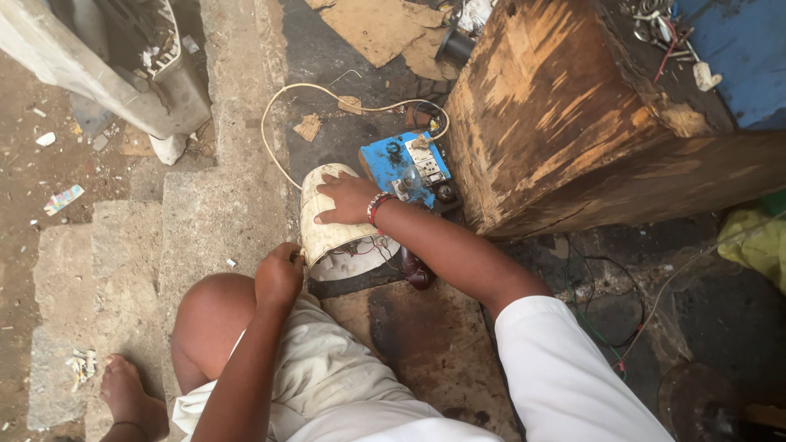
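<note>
A dirty white cylindrical casing [327,237] lies on its side on the ground, with red wires showing in its open end [364,250]. My right hand [348,198], a beaded band on its wrist, presses down flat on top of the casing and holds it still. My left hand [278,276] is closed in a fist at the casing's near left rim, around a thin tool that is mostly hidden. Just behind the casing lies a blue board with a white socket [407,168]; a white cable [270,123] loops away from it.
A big worn wooden block [573,106] stands at the right. Concrete steps [196,213] run along the left. My bare knee [211,315] and foot [123,394] are below. Thin wires [606,327] lie on the dark ground at the right; cardboard scraps [377,29] lie at the top.
</note>
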Tool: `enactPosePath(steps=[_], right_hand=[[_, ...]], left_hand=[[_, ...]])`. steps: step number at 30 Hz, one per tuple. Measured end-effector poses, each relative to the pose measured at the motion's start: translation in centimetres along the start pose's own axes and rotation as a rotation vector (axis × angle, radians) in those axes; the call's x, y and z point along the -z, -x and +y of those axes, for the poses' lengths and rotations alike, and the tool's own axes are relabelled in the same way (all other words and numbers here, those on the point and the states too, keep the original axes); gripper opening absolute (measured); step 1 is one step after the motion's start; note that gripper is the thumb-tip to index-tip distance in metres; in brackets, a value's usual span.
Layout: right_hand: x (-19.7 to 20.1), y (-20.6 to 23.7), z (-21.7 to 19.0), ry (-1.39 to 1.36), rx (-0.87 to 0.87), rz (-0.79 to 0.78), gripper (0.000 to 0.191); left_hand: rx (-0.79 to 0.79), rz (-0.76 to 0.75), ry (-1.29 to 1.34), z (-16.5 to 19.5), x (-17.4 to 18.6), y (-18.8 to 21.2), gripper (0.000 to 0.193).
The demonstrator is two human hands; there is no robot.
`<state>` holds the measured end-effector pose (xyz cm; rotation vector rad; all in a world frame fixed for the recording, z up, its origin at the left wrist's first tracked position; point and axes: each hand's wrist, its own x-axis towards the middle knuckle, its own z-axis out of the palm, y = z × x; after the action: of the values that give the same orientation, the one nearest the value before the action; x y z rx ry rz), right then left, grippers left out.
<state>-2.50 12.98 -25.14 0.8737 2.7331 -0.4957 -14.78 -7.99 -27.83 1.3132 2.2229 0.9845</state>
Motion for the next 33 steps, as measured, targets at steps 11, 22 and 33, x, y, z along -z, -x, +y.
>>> enactPosePath(steps=[11,22,33], right_hand=[[0.30,-0.03,-0.08,-0.019,0.004,-0.021,0.087],[0.48,-0.11,-0.02,-0.047,0.009,-0.024,0.084],[0.98,0.18,-0.39,-0.054,0.007,-0.032,0.085]], left_hand=[[0.045,-0.050,-0.025,0.41,0.28,0.01,0.021],[0.050,-0.033,0.046,0.56,0.46,-0.13,0.023],[0.211,-0.117,0.057,0.55,0.61,-0.77,0.027]])
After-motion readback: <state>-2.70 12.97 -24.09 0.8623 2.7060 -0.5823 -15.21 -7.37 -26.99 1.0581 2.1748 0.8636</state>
